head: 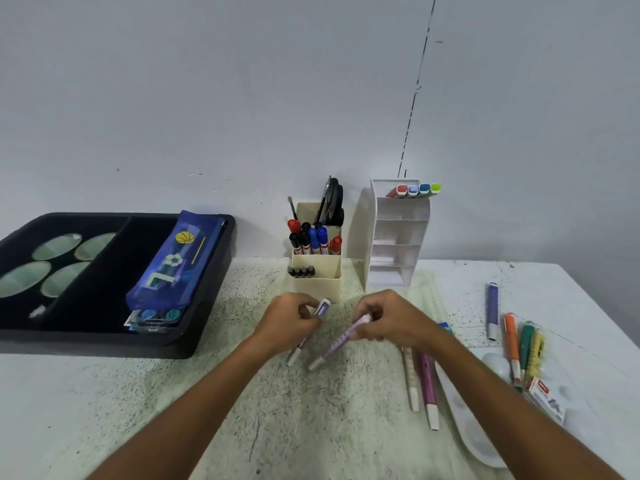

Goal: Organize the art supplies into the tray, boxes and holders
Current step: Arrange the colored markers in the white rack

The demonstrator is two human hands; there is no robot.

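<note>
— What is held in each grip?

— A purple pen with a white cap (313, 327) is clasped by the curled fingers of the left hand (289, 322); a lilac dotted pen (341, 342) is pinched by the right hand (391, 318). Both are kept just above the speckled white surface (311, 427), in front of the cream plastic pen holder (317, 271).

— And the rest?

— A blue fabric pencil case (173, 268) is lodged in the black plastic tray (104, 344) on the left. Four highlighters (417, 189) are seen atop the white tiered organiser (394, 244). More loose pens (516, 344) are scattered to the right.

left hand (289, 318) grips purple pen (309, 330); right hand (391, 317) grips lilac pen (341, 342); cream holder (317, 271) behind.
</note>
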